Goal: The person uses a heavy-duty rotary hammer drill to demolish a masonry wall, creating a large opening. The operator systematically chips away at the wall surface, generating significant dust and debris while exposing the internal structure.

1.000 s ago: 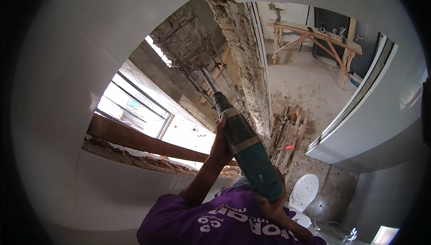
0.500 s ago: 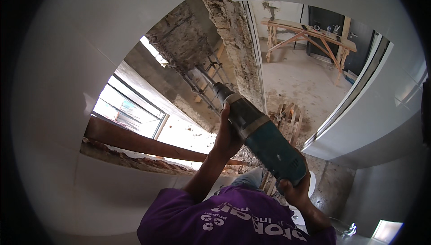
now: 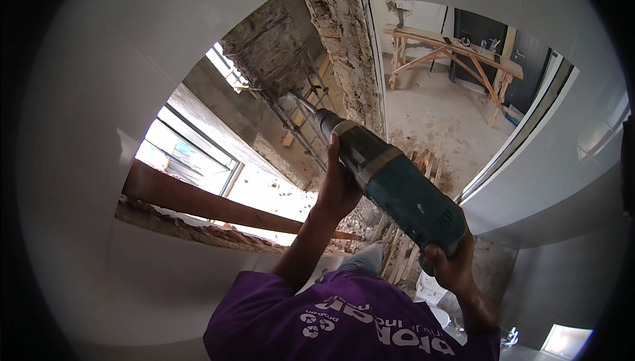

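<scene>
A teal and black demolition hammer (image 3: 415, 199) slants across the middle, its nose toward the upper left. My left hand (image 3: 338, 185) is closed around its front barrel from the left side, thumb along the casing. At the lower right, my right hand (image 3: 453, 265) grips the rear handle, which is partly hidden. The steel chisel bit (image 3: 303, 102) reaches the lower end of a broken concrete column (image 3: 268, 50), where steel bars (image 3: 291, 123) are bare. Whether the tip presses on the concrete is hard to tell.
A reddish wooden beam (image 3: 205, 205) crosses the opening at left. A rough broken wall edge (image 3: 354, 63) stands beyond the bit. Wooden strips (image 3: 397, 255) and rubble lie below the hammer. A wooden trestle bench (image 3: 456, 46) stands in the room behind. White tiled walls (image 3: 73, 162) surround me.
The hammer's rear end and my right hand have shifted a little to the right. Its nose has moved slightly upward, with the bit still at the column's lower end. Both hands keep their hold.
</scene>
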